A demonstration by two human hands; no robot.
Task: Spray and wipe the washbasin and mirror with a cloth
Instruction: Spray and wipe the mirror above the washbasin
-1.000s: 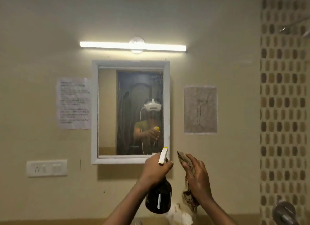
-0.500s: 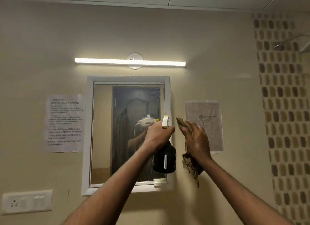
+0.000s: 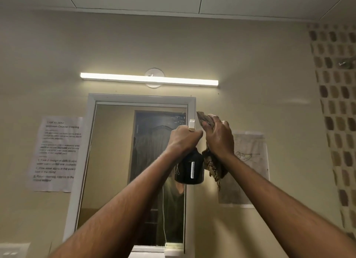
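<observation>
A white-framed mirror point(image 3: 115, 161) hangs on the beige wall under a tube light. My left hand point(image 3: 183, 138) grips the neck of a dark spray bottle point(image 3: 189, 169) with a pale nozzle, held up in front of the mirror's upper right part. A patch of spray droplets point(image 3: 179, 119) sits on the glass just above the nozzle. My right hand point(image 3: 218, 134) grips a brown patterned cloth point(image 3: 212, 165) beside the mirror's right frame edge; the cloth hangs below my wrist. The washbasin is out of view.
A printed notice point(image 3: 57, 153) is taped left of the mirror and a sketch sheet point(image 3: 250, 161) to its right. A lit tube light point(image 3: 149, 79) runs above the frame. Patterned tiles point(image 3: 339, 123) cover the right wall. A switch plate point(image 3: 13, 250) sits at the lower left.
Both hands have risen from below the mirror to its upper right part, and my view has tilted upward. Droplets now show on the glass near the nozzle.
</observation>
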